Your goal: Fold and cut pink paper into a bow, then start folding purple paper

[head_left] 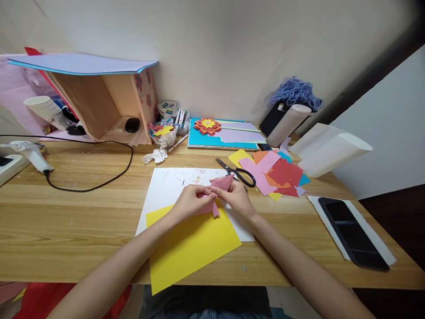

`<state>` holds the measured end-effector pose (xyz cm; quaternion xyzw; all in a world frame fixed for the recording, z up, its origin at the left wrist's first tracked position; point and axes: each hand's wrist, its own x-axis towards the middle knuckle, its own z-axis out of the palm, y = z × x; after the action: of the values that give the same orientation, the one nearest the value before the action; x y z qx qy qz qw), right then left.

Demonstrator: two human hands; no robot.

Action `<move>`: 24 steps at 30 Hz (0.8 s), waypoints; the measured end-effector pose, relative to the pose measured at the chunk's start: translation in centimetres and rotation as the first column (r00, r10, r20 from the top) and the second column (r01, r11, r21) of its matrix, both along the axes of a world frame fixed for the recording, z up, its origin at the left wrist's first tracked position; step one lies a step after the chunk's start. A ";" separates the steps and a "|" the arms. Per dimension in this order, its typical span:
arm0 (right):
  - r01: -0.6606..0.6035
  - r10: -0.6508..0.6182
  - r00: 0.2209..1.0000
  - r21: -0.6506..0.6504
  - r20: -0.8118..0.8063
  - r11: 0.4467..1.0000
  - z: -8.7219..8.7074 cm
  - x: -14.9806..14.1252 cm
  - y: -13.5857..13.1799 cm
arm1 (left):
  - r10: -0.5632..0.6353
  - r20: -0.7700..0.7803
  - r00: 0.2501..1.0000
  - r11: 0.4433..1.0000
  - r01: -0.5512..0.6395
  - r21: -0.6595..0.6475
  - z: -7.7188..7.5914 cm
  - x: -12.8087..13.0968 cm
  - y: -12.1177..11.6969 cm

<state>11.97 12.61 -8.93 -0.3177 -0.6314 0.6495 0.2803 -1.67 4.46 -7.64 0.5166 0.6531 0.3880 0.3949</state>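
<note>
Desk (83, 221), centre: under sheet (162, 186); top sheet (192, 252) overlapping its front; folded paper (225, 181) between left hand (191, 201) and right hand (239, 199). Behind right hand: scissors (231, 169); right of these, paper scraps (285, 172). Far right: phone (352, 230). Far left: glue gun (31, 156). Rear left: box (99, 97), apparently a mouse (132, 125) inside. Rear centre: flower (208, 126) on papers (202, 141).

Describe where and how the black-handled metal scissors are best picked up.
Probably best by the exposed handle loop of the scissors, coming from the right: the blades point away leftward, and this loop lies uncovered beyond the right hand, which holds folded pink paper.
</note>
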 end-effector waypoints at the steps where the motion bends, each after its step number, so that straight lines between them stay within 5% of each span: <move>1: -0.005 0.005 1.000 -0.005 0.001 1.000 -0.1 0.0 0.0 | 0.003 -0.008 1.000 1.000 -0.003 -0.006 0.0 0.0 0.0; 4: -0.002 0.002 1.000 0.048 0.001 0.999 -0.4 0.0 0.2 | 0.011 -0.004 1.000 1.000 -0.011 -0.028 0.0 -0.1 0.0; 8: -0.006 -0.018 0.996 0.277 0.086 0.961 -0.3 0.3 0.3 | -0.013 0.069 0.998 0.999 0.015 -0.040 -0.1 -0.4 0.1; 12: -0.099 -0.048 0.970 0.568 0.237 0.817 -0.2 0.8 0.6 | -0.070 0.109 0.992 0.996 0.076 -0.050 0.2 -1.0 0.2; 17: -0.278 0.021 0.937 0.712 0.348 0.645 -0.5 1.3 1.1 | -0.161 0.114 0.980 0.982 0.171 -0.084 0.3 -2.3 0.3; 21: -0.152 -0.070 0.958 0.700 0.278 0.698 -0.6 1.1 0.9 | -0.124 0.102 0.987 0.992 0.123 0.008 0.1 -2.9 0.7; 24: 0.036 -0.185 0.969 0.644 0.166 0.764 -0.6 0.8 1.0 | 0.105 0.089 0.990 0.984 -0.116 0.133 -0.2 -2.9 0.9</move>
<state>12.80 13.59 -9.54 -0.3104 -0.8208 0.3405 0.3378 -4.54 5.35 -7.88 0.4892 0.6358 0.4743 0.3627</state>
